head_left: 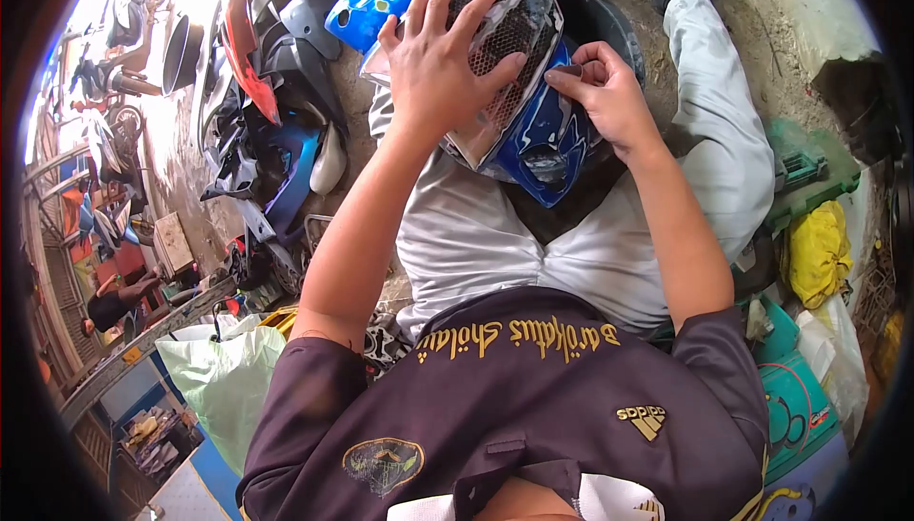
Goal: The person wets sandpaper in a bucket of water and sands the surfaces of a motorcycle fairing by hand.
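Fingers of the left hand [428,83] are spread open across the mesh-patterned face of a blue-and-white panel [495,113]; thumb and forefinger of the right hand [609,92] are closed on a small dark piece [569,70], hard to identify, at the panel's right side. From left to right: the view's outer edge is cut off by a dark circular border. A pale plastic bag [224,378] stands beside the left arm, its contents indistinct. Farther forward lies a heap of loose body parts [249,64], overlapping one another. At centre, the panel lies over a black tub [621,24], between the wearer's legs; its mesh section has its long axis slanting from upper right to lower left, while a blue point at its near end faces the lap. The panel covers much of the tub's opening, so the contents cannot be determined. At right, a yellow bag [819,254] is bunched up, its contents hidden, above a teal case [804,388] bearing dark loops [785,433] resembling scissor handles.
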Motion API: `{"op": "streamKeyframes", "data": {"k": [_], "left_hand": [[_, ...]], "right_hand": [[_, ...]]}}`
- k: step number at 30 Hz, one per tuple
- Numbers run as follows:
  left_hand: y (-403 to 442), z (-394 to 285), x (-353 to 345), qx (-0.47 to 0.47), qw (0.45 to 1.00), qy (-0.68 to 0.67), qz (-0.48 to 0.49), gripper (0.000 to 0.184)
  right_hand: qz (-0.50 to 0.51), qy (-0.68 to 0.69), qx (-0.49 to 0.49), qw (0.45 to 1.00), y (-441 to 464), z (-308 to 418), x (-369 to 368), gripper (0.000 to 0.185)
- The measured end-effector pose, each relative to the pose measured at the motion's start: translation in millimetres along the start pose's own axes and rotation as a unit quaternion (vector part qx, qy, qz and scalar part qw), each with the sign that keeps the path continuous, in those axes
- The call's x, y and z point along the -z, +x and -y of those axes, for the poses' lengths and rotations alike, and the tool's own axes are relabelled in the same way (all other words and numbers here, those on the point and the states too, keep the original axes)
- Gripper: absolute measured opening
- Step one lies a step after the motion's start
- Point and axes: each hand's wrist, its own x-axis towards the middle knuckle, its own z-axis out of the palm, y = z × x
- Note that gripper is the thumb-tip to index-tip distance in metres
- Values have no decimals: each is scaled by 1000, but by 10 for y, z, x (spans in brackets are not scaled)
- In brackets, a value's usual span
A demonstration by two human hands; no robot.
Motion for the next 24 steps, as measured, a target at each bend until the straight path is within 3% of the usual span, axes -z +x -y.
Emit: {"op": "streamKeyframes", "data": {"k": [2, 6, 9, 13, 17, 18, 21, 24], "left_hand": [[10, -24, 20, -7, 1000, 11, -1, 83], [-5, -31, 14, -7, 1000, -4, 1, 83], [-12, -20, 17, -3, 1000, -12, -4, 83], [-5, 6, -24, 1, 1000, -23, -10, 83], [-11, 13, -19, 1, 1000, -20, -18, 82], [-11, 6, 0, 5, 1000, -24, -14, 82], [-25, -3, -9, 11, 999, -36, -17, 81], [-27, 3, -1, 17, 999, -33, -5, 84]], "right_hand": [[19, 14, -17, 1000, -11, 44, 20, 47], [-27, -137, 47, 989, -130, -65, -4, 54], [-65, -115, 68, 989, -138, -119, -70, 59], [-86, -16, -7, 996, -14, 196, -50, 66], [-22, 36, -68, 997, -4, 254, -7, 76], [12, -15, -87, 996, -44, 221, 6, 77], [27, -46, -68, 996, -54, 179, 23, 80], [-8, 11, -66, 998, 101, 267, 91, 80]]}}
